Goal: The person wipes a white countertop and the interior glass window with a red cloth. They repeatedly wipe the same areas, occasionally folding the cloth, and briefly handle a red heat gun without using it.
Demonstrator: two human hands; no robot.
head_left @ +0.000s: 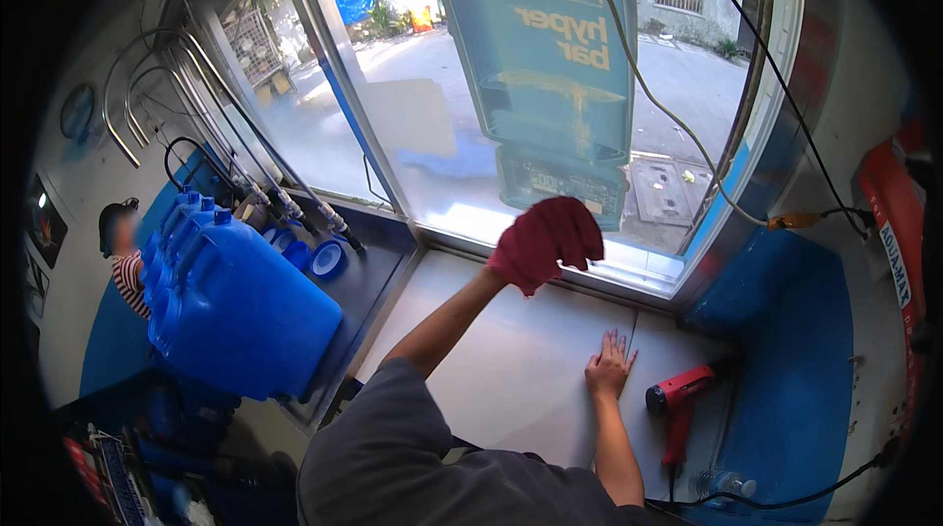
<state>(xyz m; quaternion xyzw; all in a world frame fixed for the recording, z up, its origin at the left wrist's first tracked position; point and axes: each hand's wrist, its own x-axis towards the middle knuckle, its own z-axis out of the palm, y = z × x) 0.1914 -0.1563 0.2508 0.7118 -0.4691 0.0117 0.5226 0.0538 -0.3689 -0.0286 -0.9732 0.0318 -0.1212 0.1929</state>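
My left hand is bunched inside a maroon cloth (548, 243), which hides its fingers. I hold the cloth up in front of the lower window glass (413, 187), just below a large teal sticker (550, 84) with peeling patches. I cannot tell whether the cloth touches the pane. On the white countertop (491, 359) my right hand (611, 367) rests flat with its fingers spread, holding nothing. A red heat gun (680, 393) lies to the right of that hand, its cord running down toward the lower edge.
Several blue water jugs (260, 300) stand at the left, near bent metal pipes (187, 64) and blue caps (327, 259). Cables (653, 104) hang across the window on the right. A clear bottle (725, 485) lies at the lower right. Another person (128, 266) is at the far left.
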